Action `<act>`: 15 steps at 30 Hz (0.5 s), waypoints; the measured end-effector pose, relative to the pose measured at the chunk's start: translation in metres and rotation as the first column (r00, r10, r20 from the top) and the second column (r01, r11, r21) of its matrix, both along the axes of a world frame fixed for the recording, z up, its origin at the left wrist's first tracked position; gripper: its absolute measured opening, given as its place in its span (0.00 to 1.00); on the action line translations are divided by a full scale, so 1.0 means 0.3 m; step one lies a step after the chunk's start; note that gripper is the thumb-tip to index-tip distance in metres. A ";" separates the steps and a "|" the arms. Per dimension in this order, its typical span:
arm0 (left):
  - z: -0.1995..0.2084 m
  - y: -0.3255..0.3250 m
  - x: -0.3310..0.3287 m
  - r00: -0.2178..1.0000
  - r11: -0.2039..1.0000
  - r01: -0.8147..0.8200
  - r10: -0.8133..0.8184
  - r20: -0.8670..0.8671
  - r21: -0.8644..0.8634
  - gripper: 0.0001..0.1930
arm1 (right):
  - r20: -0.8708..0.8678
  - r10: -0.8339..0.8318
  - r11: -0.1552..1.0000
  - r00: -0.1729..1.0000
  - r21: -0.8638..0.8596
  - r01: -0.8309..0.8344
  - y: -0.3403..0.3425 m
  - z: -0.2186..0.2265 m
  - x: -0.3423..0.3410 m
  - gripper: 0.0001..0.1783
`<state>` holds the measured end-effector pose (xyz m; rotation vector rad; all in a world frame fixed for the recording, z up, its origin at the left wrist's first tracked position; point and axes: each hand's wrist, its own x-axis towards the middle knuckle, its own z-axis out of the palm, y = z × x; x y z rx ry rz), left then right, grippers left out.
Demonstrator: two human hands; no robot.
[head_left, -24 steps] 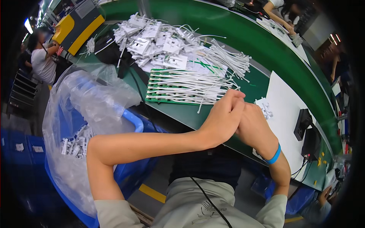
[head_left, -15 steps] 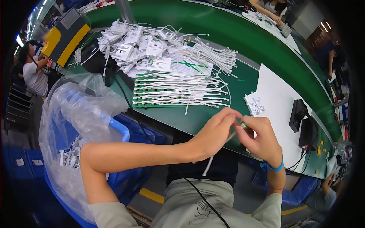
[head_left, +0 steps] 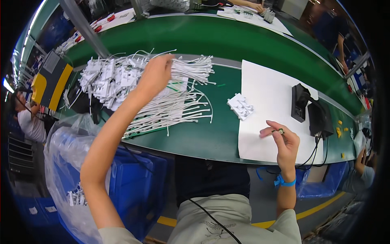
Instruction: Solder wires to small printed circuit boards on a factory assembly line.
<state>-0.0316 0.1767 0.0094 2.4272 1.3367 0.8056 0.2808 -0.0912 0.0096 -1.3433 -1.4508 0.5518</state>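
Note:
My left hand (head_left: 157,73) reaches over the pile of white plastic housings (head_left: 113,77), its fingertips by the near end of a bundle of white cables (head_left: 194,69). Its fingers are mostly turned away, so their grip is hidden. Above the white sheet (head_left: 260,140), my right hand (head_left: 287,142) pinches a small green circuit board (head_left: 280,131) between thumb and fingers. A single white plastic housing (head_left: 240,106) lies at the sheet's left edge. More white cables (head_left: 174,107) lie in rows on a green board panel below my left forearm.
A black device (head_left: 300,103) with cords stands on the sheet's right part. Small yellow pieces (head_left: 339,132) lie at the right end of the green table (head_left: 195,140). A plastic-lined blue bin (head_left: 134,183) sits at the lower left. A yellow-and-grey machine (head_left: 52,81) stands far left.
My hands have come apart. The left moved up and left to the pile and cables; the right moved slightly right, keeping the small board. The head view has shifted.

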 end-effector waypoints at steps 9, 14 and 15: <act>-0.094 -0.091 0.291 0.923 0.854 0.236 -0.046 -0.383 0.465 0.32 | -0.415 -0.118 0.992 0.902 -0.099 0.084 -0.023 -0.057 0.065 0.05; -0.123 -0.335 0.463 0.872 0.919 0.387 -0.390 -0.294 -0.072 0.19 | -0.473 -0.140 0.986 0.870 -0.146 0.079 0.023 -0.115 0.100 0.09; -0.133 -0.347 0.479 0.864 0.919 0.384 -0.392 -0.317 -0.090 0.19 | -0.421 -0.206 0.970 0.883 -0.210 0.126 0.037 -0.124 0.105 0.10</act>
